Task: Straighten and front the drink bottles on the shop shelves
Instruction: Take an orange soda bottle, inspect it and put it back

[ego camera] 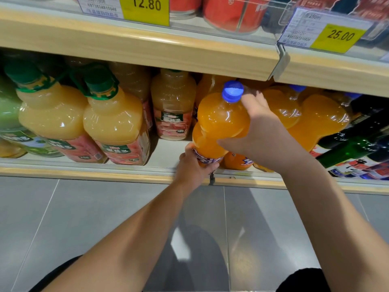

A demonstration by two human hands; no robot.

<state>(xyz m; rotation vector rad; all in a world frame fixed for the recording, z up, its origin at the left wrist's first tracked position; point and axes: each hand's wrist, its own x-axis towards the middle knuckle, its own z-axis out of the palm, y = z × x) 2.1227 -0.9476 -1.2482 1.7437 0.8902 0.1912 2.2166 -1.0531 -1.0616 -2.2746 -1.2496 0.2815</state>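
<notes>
A large orange soda bottle point(219, 121) with a blue cap stands at the front of the lower shelf point(105, 170), tilted a little to the right. My left hand point(193, 165) grips its labelled base from below left. My right hand point(259, 131) wraps around its upper body, fingers reaching up beside the cap. More orange soda bottles point(315, 119) stand behind and to the right. Pale yellow juice bottles point(113, 121) with green caps fill the left of the shelf.
The upper shelf edge point(147, 49) hangs low just above the bottle caps and carries yellow price tags point(145, 9). Red cans point(231, 13) sit on top. Dark and green bottles point(357, 144) crowd the far right. A grey tiled floor point(84, 218) lies below.
</notes>
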